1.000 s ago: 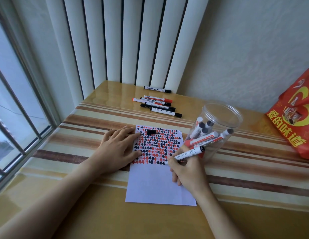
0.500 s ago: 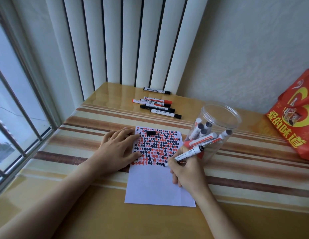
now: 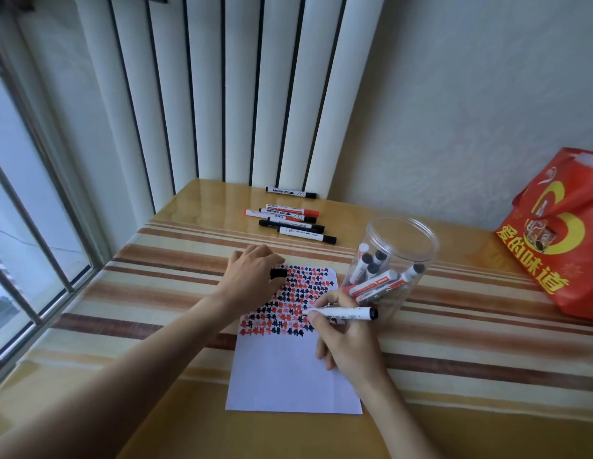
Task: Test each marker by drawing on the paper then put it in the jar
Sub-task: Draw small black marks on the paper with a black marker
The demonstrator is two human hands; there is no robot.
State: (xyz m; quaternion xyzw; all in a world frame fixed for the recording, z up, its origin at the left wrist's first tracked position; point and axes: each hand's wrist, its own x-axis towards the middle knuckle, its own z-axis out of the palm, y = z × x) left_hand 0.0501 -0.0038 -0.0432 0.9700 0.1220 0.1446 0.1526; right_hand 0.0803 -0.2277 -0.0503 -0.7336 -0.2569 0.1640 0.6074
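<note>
A white paper (image 3: 288,376) lies on the striped table, its upper half filled with red and black marks. My right hand (image 3: 348,346) grips a white marker (image 3: 343,313), uncapped and held level just above the marks, tip pointing left. My left hand (image 3: 252,276) is at the paper's top left corner, thumb and forefinger pinching the black marker cap (image 3: 278,273). A clear plastic jar (image 3: 401,240) stands open right of the paper with several markers inside. Several loose markers (image 3: 298,223) lie in a row at the back of the table.
A red printed bag (image 3: 560,233) stands at the right against the wall. Vertical blinds (image 3: 228,94) hang behind the table, and a barred window (image 3: 23,226) runs along the left edge.
My left hand left the paper's edge and moved up to the black cap, closing on it. My right hand lifted the marker off the paper and tipped it level.
</note>
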